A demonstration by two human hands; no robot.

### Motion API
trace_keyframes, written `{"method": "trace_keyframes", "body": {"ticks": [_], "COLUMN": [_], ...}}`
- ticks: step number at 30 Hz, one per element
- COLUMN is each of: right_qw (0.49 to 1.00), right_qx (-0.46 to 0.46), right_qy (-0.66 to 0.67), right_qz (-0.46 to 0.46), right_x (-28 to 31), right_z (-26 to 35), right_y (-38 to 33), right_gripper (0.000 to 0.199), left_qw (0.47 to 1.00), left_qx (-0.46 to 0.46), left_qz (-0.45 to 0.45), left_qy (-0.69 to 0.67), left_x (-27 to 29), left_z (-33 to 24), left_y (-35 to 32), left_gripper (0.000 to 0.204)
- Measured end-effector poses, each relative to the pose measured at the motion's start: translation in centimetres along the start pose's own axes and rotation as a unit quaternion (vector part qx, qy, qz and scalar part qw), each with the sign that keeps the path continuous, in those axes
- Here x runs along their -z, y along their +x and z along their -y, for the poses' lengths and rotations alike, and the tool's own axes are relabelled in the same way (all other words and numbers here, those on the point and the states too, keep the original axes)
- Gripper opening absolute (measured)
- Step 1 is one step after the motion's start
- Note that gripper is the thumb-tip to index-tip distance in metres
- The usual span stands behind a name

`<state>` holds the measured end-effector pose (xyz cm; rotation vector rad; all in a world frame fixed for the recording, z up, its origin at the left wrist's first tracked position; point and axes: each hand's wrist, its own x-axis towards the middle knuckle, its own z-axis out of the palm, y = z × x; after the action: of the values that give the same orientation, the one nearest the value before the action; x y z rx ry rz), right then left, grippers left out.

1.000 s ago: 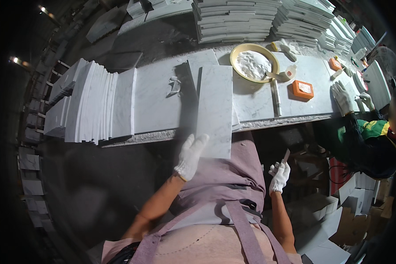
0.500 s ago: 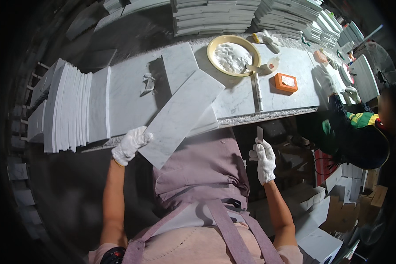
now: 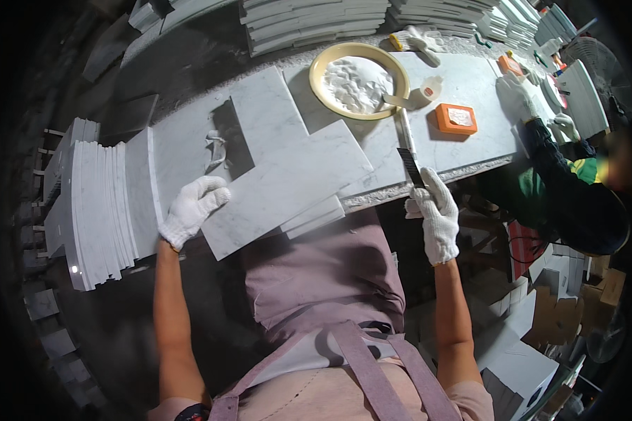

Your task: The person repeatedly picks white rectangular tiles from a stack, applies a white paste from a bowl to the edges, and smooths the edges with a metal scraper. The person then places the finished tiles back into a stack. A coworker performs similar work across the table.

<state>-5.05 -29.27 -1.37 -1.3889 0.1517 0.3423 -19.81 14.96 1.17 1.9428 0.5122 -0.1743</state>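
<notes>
Right hand (image 3: 437, 217) pinches dark blade (image 3: 410, 167); left hand (image 3: 195, 210), grip unclear, should steady the marbled slab (image 3: 288, 188) beside it.

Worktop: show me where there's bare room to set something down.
Free patches: between the nearer orange box and the co-worker's outstretched hand; between the standing tiles and the crumpled white scrap. It is crowded around the yellow bowl and cup, and where the slanted tile overlaps other tiles.

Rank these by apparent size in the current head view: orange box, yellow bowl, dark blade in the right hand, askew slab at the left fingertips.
1. Askew slab
2. Yellow bowl
3. Orange box
4. Dark blade, partly hidden by the glove
</notes>
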Motion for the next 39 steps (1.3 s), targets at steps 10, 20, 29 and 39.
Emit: {"method": "trace_keyframes", "body": {"ticks": [10, 20, 29, 39], "right_qw": [0.987, 0.932, 0.870, 0.808], "right_qx": [0.006, 0.083, 0.014, 0.189], "right_qy": [-0.097, -0.228, -0.387, -0.462], "right_qz": [0.124, 0.269, 0.306, 0.313], "right_x": [-1.4, -3.6, -6.1, -5.4], "right_z": [1.7, 2.5, 6.3, 5.7], "right_y": [4.3, 8.0, 8.5, 8.1], "right_gripper": [0.039, 0.031, 0.035, 0.042], "left_qw": [0.845, 0.835, 0.838, 0.837], "left_qx": [-0.285, -0.286, -0.311, -0.327], "left_qz": [-0.151, -0.137, -0.157, -0.166], "left_qy": [0.427, 0.449, 0.419, 0.407], "left_x": [-7.5, -14.2, -14.3, -14.4], "left_z": [-6.0, -6.7, -6.4, -6.4], "left_y": [0.3, 3.3, 3.5, 3.9], "left_gripper": [0.077, 0.098, 0.093, 0.092]}}
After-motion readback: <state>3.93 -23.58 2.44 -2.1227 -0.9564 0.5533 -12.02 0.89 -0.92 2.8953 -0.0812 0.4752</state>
